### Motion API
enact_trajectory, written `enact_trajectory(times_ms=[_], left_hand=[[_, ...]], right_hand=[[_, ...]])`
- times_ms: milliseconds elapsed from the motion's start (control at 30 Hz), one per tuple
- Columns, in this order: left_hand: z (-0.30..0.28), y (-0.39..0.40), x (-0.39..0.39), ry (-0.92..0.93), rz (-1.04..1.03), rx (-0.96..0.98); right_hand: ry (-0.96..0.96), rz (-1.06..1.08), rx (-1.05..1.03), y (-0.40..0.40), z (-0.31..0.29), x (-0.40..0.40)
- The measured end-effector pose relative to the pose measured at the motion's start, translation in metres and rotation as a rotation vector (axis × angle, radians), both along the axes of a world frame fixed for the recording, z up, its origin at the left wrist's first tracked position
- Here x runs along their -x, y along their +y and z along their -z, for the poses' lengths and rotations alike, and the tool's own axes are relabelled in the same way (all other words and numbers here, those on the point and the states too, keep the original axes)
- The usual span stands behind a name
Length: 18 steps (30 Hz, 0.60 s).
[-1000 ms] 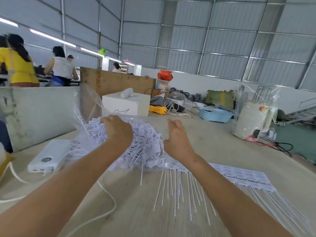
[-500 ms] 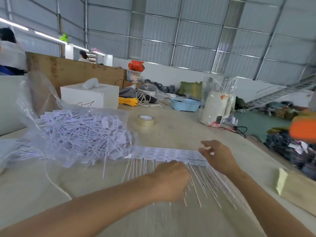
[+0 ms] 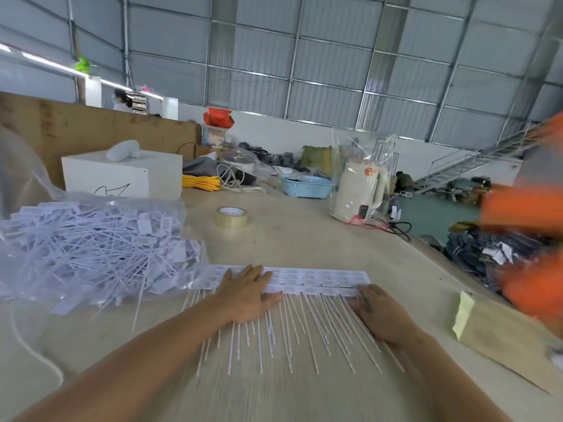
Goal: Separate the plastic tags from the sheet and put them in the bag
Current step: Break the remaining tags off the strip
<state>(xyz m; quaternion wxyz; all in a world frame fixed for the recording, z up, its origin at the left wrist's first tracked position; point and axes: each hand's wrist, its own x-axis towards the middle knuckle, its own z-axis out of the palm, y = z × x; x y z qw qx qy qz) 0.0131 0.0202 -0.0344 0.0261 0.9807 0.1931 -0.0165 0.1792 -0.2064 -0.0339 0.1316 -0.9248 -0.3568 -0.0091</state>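
Both hands have left the bag (image 3: 91, 239): left hand (image 3: 243, 295) flat, right hand (image 3: 377, 312) fingers curled, on the tag sheet (image 3: 316, 281), ready to separate.

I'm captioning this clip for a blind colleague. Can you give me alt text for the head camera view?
Two bare hands rest on a white sheet of plastic tags lying on a table: the left hand flat on it, the right hand at its right end. To the left lies a clear bag full of loose tags; a tape roll sits beyond.
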Motion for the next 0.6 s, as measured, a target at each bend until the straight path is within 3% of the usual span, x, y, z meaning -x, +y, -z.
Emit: enact_trajectory(times_ms=[200,400,500,600], left_hand=[[0.008,-0.003,0.026,0.005,0.036,-0.018],[-0.031,-0.019,0.018,0.185,-0.041,-0.072],[-0.043,-0.053,-0.017,-0.055,0.079,-0.112],[-0.036,-0.088,-0.048,-0.231,0.254,0.038]], right_hand=[[0.039,-0.069,0.025,-0.012,-0.015,0.010],[-0.036,-0.050,0.052,-0.011,-0.023,0.010],[-0.060,0.020,-0.001,-0.009,-0.020,0.009],[-0.069,0.005,-0.100,-0.012,-0.017,0.010]])
